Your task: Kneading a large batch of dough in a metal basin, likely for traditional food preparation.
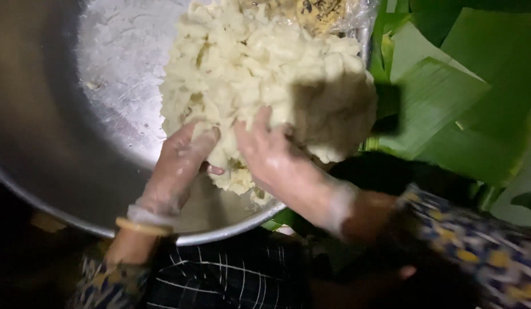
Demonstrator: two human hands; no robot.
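A big mound of pale, sticky dough (260, 74) fills the right side of a large metal basin (76, 143). My left hand (179, 166), in a thin clear glove, presses into the near edge of the dough from the left. From the right, my gloved right hand (271, 154) digs its fingers into the same lump. Both hands are smeared with dough. A rubber band (142, 226) rings my left wrist.
Green banana leaves (448, 97) lie to the right of the basin. A darker, speckled filling in clear plastic (320, 11) sits at the basin's far rim. Checked dark cloth (231, 274) lies below the basin's near edge.
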